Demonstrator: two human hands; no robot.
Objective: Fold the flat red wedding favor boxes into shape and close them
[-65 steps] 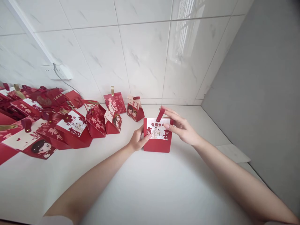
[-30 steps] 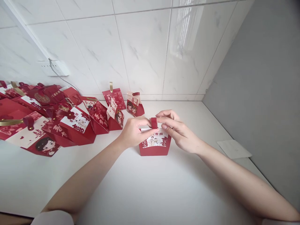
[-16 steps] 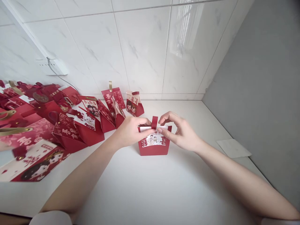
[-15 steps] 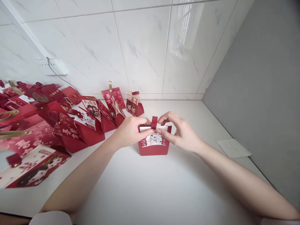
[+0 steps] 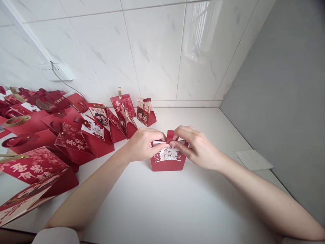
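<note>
I've got the red box (image 5: pixel 168 166) upright on the table (image 5: pixel 142 206). Left hand (image 5: pixel 143 145) pinched nearly closed on its top edge; right hand (image 5: pixel 200 147) same, beside the strap (image 5: pixel 170 136). Gift boxes (image 5: pixel 100 147) crowd left. White paper (image 5: pixel 254 160) right. Tiled wall (image 5: pixel 154 51) behind.

The left forearm (image 5: pixel 99 186) and the right forearm (image 5: pixel 256 189) reached forward from the two lower corners of the view, and they came inward until the left hand (image 5: pixel 144 144) and the right hand (image 5: pixel 195 145) were near each other. The left thumb (image 5: pixel 161 147) pointed toward the right hand, below its bent fingers (image 5: pixel 157 136). The right thumb (image 5: pixel 179 146) pointed back toward the left one, while the right index finger (image 5: pixel 182 131) was curved above it, in a pinching pose.
</note>
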